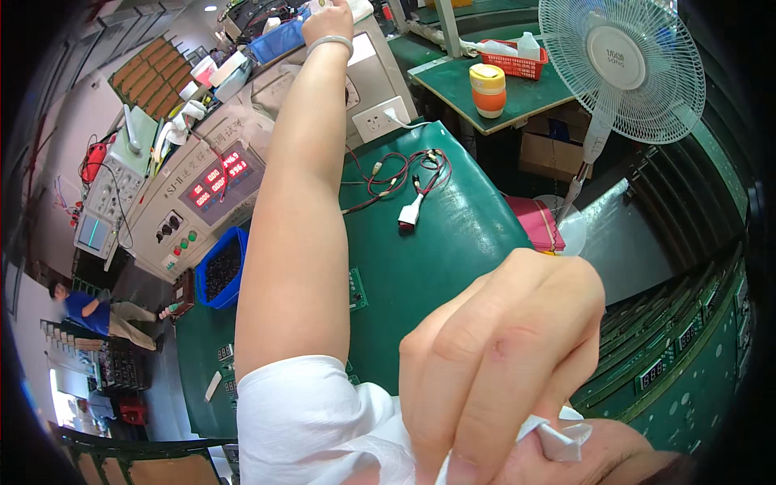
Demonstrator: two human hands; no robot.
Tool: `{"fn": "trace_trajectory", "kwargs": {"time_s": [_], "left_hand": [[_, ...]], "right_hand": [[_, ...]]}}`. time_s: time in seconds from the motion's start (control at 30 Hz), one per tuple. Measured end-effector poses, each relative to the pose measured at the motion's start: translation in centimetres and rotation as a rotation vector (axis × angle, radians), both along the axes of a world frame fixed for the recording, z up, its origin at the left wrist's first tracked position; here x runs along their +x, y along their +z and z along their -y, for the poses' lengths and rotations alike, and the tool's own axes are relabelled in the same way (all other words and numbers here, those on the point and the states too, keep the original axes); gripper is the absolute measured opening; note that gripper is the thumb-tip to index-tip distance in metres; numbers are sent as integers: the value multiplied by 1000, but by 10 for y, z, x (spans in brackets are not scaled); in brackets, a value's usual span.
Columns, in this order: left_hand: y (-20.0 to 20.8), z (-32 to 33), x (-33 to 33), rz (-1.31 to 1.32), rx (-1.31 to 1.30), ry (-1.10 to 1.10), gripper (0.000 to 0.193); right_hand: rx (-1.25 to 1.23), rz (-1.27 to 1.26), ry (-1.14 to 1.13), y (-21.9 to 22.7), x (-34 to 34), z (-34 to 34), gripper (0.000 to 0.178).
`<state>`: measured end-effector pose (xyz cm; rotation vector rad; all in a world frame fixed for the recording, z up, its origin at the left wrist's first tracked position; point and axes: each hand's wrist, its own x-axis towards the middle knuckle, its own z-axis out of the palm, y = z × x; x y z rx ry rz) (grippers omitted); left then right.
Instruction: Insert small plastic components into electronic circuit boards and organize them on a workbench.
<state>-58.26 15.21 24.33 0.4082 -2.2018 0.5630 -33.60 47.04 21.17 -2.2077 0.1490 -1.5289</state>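
My left arm reaches far up to the top edge, with a pale band round the wrist. There my left hand (328, 24) looks closed beside a blue bin (277, 42); a small yellowish bit shows at its fingers, cut off by the edge. Large and close at the lower right, my right hand (505, 356) is closed, its fingers curled round a crumpled white tissue (562, 440). Below the left arm lies a green work mat (453, 218). Red and black test leads (388, 182) with a white connector (411, 212) rest on it, near a small green circuit board (356, 289).
A grey test cabinet (166, 222) with red digits stands at left, beside an oscilloscope (95, 230) and a blue tray of dark parts (240, 279). At right are a white fan (618, 61), an orange cup (487, 93) and racked circuit boards (679, 347). A person (93, 311) stands far left.
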Motion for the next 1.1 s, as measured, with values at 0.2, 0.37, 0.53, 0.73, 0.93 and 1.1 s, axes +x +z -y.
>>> {"fn": "trace_trajectory", "kwargs": {"time_s": [0.2,0.37,0.53,0.73,0.93,1.1], "left_hand": [[-2,0,-28,-73,-17,-19,28],[1,7,-41,-163,-249,-49,21],[-3,15,-40,-87,-344,-44,21],[-12,1,7,27,-63,-69,23],[-58,-59,154,183,-115,-614,28],[-84,-102,367,349,242,-870,24]], "right_hand": [[9,-9,-9,1,-6,-5,43],[24,16,9,0,-8,-7,43],[20,370,50,-28,15,-5,30],[20,5,44,6,-6,-3,41],[95,100,198,-5,22,9,41],[145,170,217,-2,60,12,40]]}}
